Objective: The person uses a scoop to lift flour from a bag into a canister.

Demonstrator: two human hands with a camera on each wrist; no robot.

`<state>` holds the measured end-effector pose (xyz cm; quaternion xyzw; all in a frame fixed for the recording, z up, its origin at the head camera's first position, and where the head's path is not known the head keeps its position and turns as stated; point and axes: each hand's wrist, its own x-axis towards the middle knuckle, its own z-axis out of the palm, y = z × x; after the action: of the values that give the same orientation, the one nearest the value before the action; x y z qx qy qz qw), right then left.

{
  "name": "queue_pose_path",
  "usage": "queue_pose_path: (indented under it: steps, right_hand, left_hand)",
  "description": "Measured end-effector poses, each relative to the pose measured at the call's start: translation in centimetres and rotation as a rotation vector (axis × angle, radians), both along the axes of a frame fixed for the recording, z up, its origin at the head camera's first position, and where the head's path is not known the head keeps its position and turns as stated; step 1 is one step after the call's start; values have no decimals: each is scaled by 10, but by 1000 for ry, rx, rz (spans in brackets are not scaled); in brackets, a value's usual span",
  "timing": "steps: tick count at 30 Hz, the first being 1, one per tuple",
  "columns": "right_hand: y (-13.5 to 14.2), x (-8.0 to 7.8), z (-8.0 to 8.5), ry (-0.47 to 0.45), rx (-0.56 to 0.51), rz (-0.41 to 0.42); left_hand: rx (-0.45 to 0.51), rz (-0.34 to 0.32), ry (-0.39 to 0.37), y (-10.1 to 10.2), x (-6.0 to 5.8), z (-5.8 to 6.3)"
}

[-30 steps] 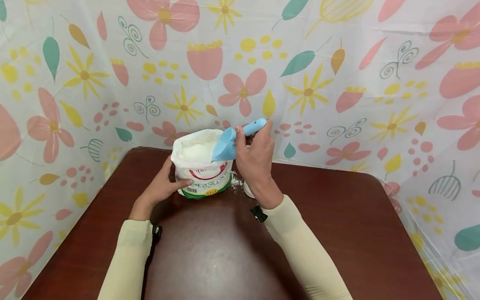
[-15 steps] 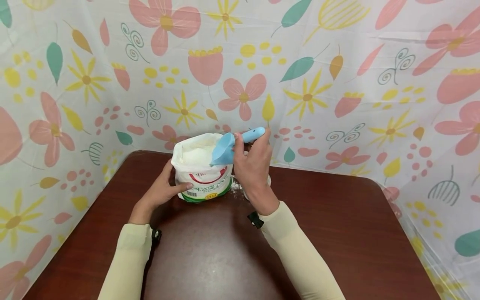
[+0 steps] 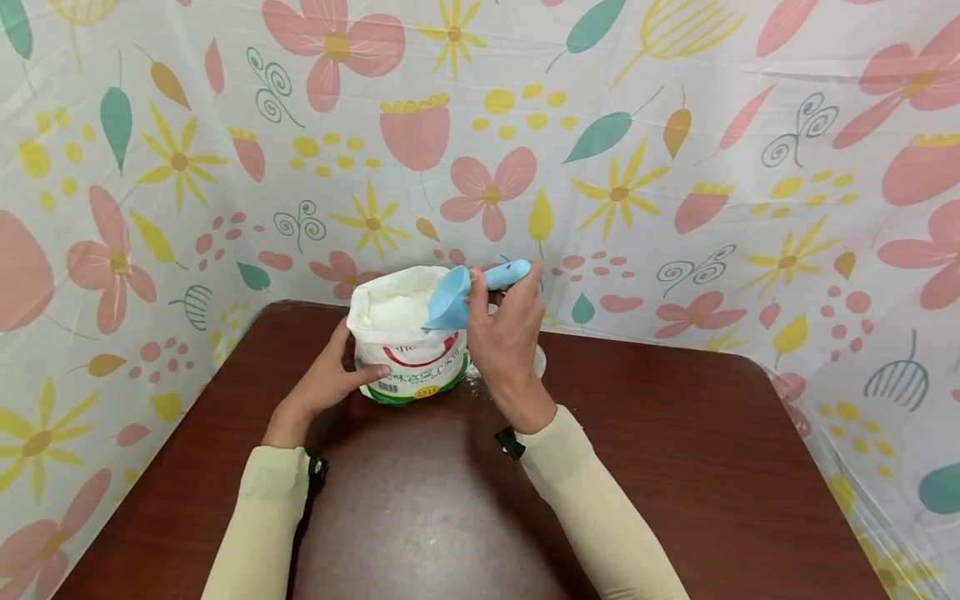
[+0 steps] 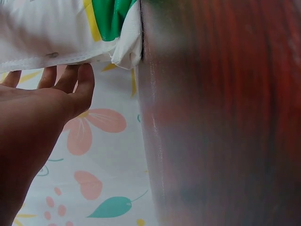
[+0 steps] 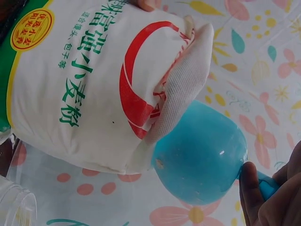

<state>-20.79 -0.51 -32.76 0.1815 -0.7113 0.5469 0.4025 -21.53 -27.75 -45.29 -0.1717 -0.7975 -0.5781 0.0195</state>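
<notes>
A white flour bag with a green base and red and green print stands upright, its top folded open. White flour shows inside. My left hand holds the bag's left side, thumb on the front; in the left wrist view its fingers touch the bag's side. My right hand grips the handle of a light blue scoop at the bag's right rim. The right wrist view shows the scoop's rounded underside partly behind the bag's edge. Whether flour lies in the scoop is hidden.
Behind my right wrist is a clear container, partly hidden; its rounded edge shows in the right wrist view. Spilled flour lies beside the bag on the dark brown table. A flowered curtain hangs close behind and at both sides.
Over the past second the scoop and my right hand have dipped slightly against the bag's rim, uncovering more of the container. The view has shifted a little. My left hand keeps its hold.
</notes>
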Motion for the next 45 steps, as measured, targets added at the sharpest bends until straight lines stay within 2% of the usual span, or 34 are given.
queue_pose_path:
  steps: [9, 22, 28, 34, 40, 45]
  right_hand:
    - [-3, 1, -4, 23, -13, -18]
    - [-8, 2, -7, 6, -34, -5]
    - [-11, 0, -9, 4, -40, -3]
    - [-13, -2, -11, 1, -50, -3]
    - [-14, -3, -13, 9, -64, -10]
    - [-16, -4, -14, -8, -84, -18]
  left_hand:
    - [-1, -9, -19, 2, 1, 1]
    - [2, -6, -12, 1, 2, 2]
    - [27, -27, 3, 0, 1, 1]
    - [21, -17, 9, 0, -1, 0]
    - [49, -46, 40, 1, -3, 1]
    - [16, -14, 3, 1, 0, 2]
